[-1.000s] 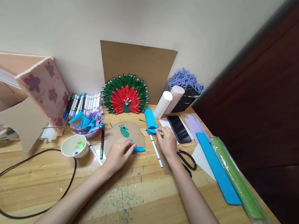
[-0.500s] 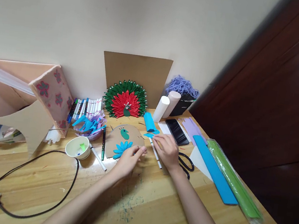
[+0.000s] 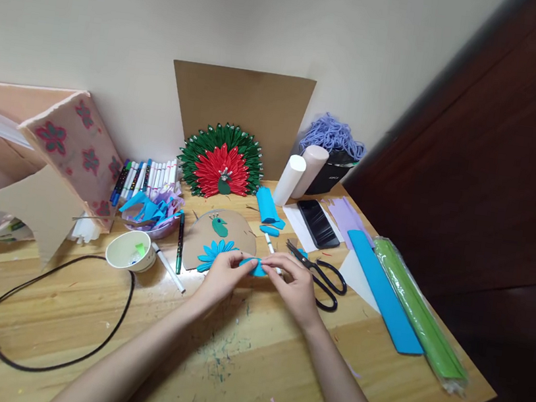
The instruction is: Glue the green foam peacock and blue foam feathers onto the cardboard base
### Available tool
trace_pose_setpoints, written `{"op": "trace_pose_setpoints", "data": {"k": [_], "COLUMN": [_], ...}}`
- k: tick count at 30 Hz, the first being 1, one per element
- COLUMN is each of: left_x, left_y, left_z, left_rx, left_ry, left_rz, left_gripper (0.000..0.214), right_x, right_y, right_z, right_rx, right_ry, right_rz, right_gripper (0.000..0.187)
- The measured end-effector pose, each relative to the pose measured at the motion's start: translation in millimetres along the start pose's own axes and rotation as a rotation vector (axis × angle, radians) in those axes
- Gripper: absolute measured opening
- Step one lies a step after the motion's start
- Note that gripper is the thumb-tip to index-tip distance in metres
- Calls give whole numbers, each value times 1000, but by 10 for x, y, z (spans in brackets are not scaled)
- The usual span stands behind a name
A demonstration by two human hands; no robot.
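My left hand (image 3: 221, 275) and my right hand (image 3: 294, 286) meet over the wooden table (image 3: 234, 369), both pinching a small blue paper piece (image 3: 255, 266) between their fingertips. Just behind it lies a round brown cardboard disc (image 3: 234, 235) with a green bird shape (image 3: 220, 225) and a fan of blue paper petals (image 3: 213, 253) stuck on it. A white marker (image 3: 269, 244) lies under my right fingers. Black scissors (image 3: 320, 276) lie right of my right hand.
A red and green paper peacock (image 3: 220, 166) leans on a cardboard sheet (image 3: 241, 107) at the wall. Markers (image 3: 146, 178), a bowl of paper scraps (image 3: 154, 211), a paper cup (image 3: 130, 251), a black cable (image 3: 57, 311), a phone (image 3: 318, 223), blue (image 3: 382, 290) and green (image 3: 416, 315) paper rolls lie around.
My left hand lifted off the disc, uncovering the blue petals. My right hand came from the blue paper roll toward the left hand, and both now pinch a blue piece together.
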State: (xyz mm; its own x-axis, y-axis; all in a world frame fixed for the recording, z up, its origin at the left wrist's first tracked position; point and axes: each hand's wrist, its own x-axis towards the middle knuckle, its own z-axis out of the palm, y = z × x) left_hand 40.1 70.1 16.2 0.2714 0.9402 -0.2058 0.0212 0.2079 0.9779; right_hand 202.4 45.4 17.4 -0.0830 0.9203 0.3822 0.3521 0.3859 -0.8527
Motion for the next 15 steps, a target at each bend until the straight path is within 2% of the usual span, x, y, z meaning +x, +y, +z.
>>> {"op": "trace_pose_setpoints", "data": {"k": [4, 9, 15], "left_x": [-19, -47, -71], "left_y": [-22, -16, -25], "left_z": [9, 1, -9], "left_rx": [64, 118, 137], "left_ry": [-31, 31, 22], "left_rz": [41, 130, 123], "left_gripper": [29, 26, 27], "right_x": [-30, -46, -59], "right_y": [33, 72, 87], "right_z": [12, 1, 13], "right_rx": [35, 76, 65], "right_ry": [36, 23, 19], "right_rz": [93, 148, 177], "right_gripper": [10, 10, 7]}}
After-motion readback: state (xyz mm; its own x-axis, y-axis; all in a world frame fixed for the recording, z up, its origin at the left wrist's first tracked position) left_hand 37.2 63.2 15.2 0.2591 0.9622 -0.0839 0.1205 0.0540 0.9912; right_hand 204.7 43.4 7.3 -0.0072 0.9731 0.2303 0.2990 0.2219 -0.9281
